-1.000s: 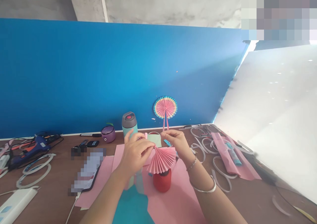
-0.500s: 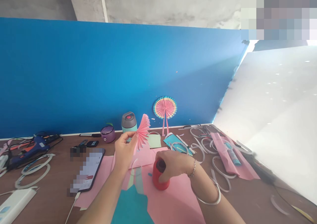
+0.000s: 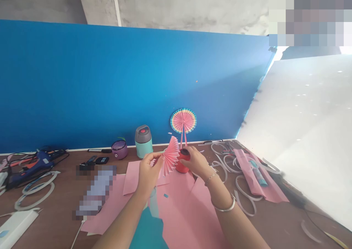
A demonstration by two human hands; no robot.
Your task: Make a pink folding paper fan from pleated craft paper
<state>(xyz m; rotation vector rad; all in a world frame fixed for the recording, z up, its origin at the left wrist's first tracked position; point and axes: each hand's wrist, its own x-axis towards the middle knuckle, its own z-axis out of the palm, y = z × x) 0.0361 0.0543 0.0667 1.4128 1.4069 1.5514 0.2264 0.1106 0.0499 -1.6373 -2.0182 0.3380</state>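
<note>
My left hand (image 3: 148, 170) pinches the gathered end of a pink pleated paper fan (image 3: 171, 156), which spreads out to the right. Gripped around its side by my right hand (image 3: 197, 161) is a red cylinder with a dark top (image 3: 182, 167), just right of the pleats; what kind of thing it is I cannot tell. Behind it stands a round pleated fan (image 3: 183, 120) in pink, cream and blue on two pink legs, their lower ends hidden. Pink paper sheets (image 3: 189, 212) and a teal sheet (image 3: 148, 229) lie below my hands.
A mint flask (image 3: 143, 146) and a purple cup (image 3: 119, 150) stand along the blue partition (image 3: 110, 80). On the left are a glue gun (image 3: 41, 163), a phone (image 3: 96, 192) and a power strip (image 3: 18, 225). Curled white strips (image 3: 244, 201) lie on the right.
My right hand has carried the red cylinder away from me, toward the back of the table. My left hand has shifted slightly right with the pink pleated fan.
</note>
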